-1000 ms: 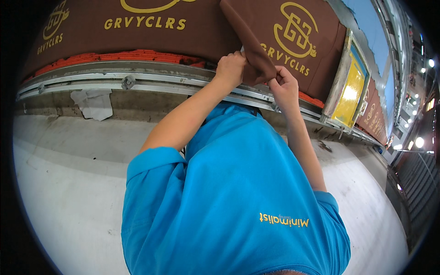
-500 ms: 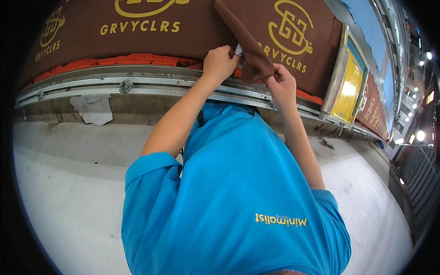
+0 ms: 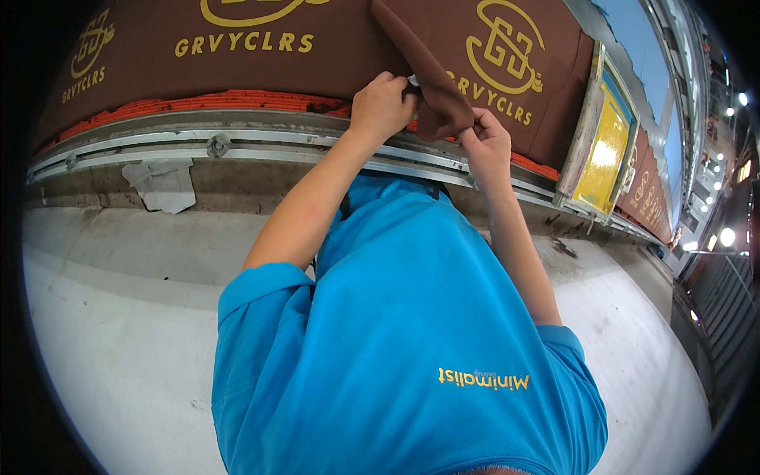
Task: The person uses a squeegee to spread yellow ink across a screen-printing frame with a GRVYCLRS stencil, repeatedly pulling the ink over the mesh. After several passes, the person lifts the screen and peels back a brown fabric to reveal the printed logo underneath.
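Pinching a folded brown fabric piece (yellow-printed), left hand and right hand both closed on it

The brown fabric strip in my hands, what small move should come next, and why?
Probably draw the brown fabric strip a little further down toward the metal rail. The left hand pinches it beside a small white piece, and the right hand has a grip on its folded lower end, which hangs bunched over the brown printed panel, just above the rail.

bright, even light | lamp glare far right | sharp centre | fisheye bending, dark rim
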The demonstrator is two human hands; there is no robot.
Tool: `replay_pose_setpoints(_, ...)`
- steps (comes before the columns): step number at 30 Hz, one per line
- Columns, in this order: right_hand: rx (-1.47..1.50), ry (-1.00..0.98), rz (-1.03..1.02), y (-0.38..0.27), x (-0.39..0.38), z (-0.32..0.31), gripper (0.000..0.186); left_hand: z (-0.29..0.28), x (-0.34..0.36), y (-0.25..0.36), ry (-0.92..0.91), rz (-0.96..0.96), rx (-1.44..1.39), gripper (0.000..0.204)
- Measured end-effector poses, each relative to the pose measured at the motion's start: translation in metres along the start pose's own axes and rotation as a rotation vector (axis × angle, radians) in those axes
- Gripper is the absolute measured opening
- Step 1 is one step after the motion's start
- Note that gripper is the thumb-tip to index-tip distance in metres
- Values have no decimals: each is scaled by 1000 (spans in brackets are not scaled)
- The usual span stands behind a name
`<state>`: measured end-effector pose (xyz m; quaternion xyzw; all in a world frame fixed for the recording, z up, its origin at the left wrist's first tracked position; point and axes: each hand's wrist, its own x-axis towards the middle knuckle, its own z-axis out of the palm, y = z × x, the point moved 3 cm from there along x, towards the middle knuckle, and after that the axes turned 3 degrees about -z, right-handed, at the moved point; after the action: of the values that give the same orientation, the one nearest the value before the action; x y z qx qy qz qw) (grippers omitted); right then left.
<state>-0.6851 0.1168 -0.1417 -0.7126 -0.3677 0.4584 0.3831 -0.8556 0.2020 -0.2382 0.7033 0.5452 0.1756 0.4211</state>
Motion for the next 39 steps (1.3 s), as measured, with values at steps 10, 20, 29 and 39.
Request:
replay_pose_setpoints(10,45,37,-10,6,-3,-15,16,6,17,14,114,-83,25,27)
replay_pose_setpoints(20,133,50,-4,1,-3,-18,16,-5,28,11,106,-154,-38,24)
replay_pose_setpoints(29,73,40,-25,3,-7,-25,18,-12,3,20,34,-168,-36,24)
replay_pose_setpoints(39,67,30,-6,10,-6,-27,17,-22,-7,13,65,282,65,29)
